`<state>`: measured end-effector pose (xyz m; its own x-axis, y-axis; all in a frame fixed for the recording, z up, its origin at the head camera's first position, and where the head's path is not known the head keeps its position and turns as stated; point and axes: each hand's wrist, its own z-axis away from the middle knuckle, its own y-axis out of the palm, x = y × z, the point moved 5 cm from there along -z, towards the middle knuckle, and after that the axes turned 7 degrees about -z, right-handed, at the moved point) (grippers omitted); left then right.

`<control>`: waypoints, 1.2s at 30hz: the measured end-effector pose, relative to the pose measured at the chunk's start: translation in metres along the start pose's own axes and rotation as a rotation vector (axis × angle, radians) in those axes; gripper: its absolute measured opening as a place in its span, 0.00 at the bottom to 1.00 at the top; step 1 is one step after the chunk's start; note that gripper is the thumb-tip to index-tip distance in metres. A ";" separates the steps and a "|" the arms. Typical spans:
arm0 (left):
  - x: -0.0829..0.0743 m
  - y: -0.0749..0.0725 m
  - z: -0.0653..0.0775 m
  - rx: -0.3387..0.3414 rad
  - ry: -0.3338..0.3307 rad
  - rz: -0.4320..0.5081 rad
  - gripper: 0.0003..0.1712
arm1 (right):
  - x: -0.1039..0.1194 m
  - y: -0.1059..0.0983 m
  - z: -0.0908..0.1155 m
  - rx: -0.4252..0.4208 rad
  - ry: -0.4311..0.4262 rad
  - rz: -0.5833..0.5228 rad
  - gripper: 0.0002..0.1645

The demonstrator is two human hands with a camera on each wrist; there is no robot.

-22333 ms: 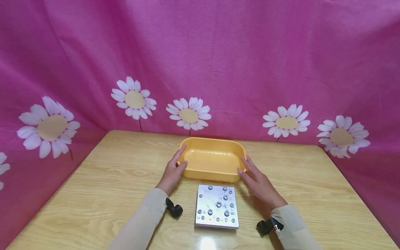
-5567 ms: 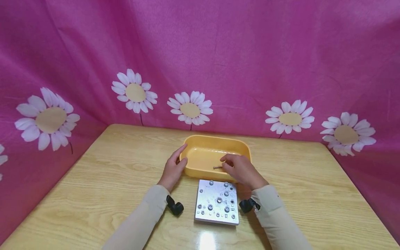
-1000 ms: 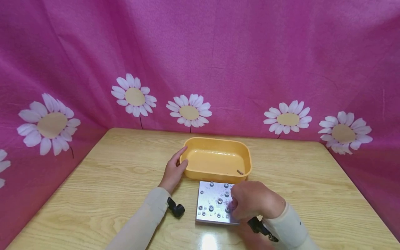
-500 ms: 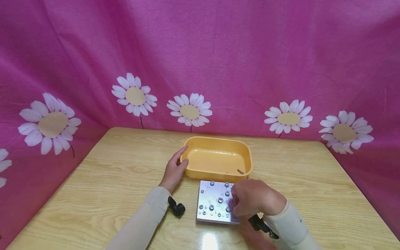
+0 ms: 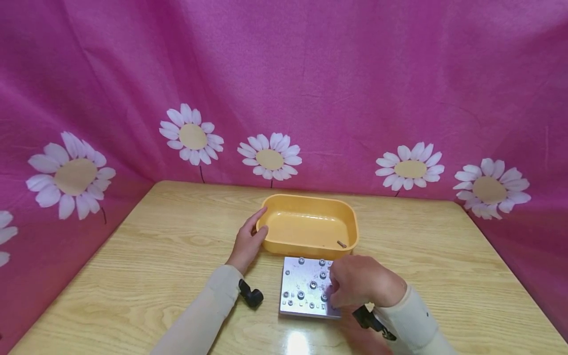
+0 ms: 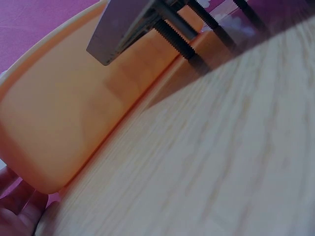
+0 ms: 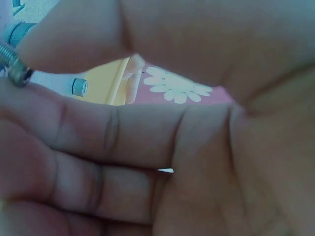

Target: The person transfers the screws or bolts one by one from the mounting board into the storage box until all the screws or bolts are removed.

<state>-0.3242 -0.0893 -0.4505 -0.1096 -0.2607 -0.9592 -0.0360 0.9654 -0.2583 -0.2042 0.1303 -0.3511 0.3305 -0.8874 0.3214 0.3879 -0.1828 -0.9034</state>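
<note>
My left hand (image 5: pixel 246 245) rests against the left end of the yellow tray (image 5: pixel 293 249), its fingers along the outside and the thumb at the front rim. In front of the tray is a square metal plate (image 5: pixel 296 276) with several socket-head screws set in it. My right hand (image 5: pixel 364 280) is over the plate's right edge. In the right wrist view, thumb and forefinger pinch a small threaded screw (image 7: pixel 18 73). The left wrist view shows threaded shanks (image 6: pixel 174 39) sticking out beneath the raised plate. A loose screw (image 5: pixel 341 244) lies in the tray's front right corner.
The wooden table (image 5: pixel 177 217) runs back to a pink cloth (image 5: pixel 328 98) printed with white daisies. A black wrist camera (image 5: pixel 251 294) sits by the left cuff, another (image 5: pixel 370 319) by the right. Light glares off the table in front of the plate.
Earlier both hands were at the tray; then the right hand held a screw over it. Now a screw lies inside and the right hand is at the plate, nearly still over the last second.
</note>
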 end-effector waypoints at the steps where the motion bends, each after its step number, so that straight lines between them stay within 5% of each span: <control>1: 0.000 0.000 0.000 0.000 0.000 0.000 0.28 | 0.000 0.000 0.000 -0.003 -0.005 0.005 0.14; 23: 0.001 0.000 -0.001 0.005 -0.015 -0.021 0.28 | 0.004 -0.010 0.000 -0.057 -0.062 -0.057 0.16; 36: -0.001 -0.001 0.002 0.009 -0.027 -0.012 0.28 | -0.011 -0.025 -0.021 -0.358 -0.123 -0.197 0.05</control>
<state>-0.3218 -0.0899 -0.4494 -0.0823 -0.2718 -0.9588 -0.0281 0.9623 -0.2704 -0.2358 0.1358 -0.3382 0.3883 -0.7680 0.5093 0.1375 -0.4981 -0.8561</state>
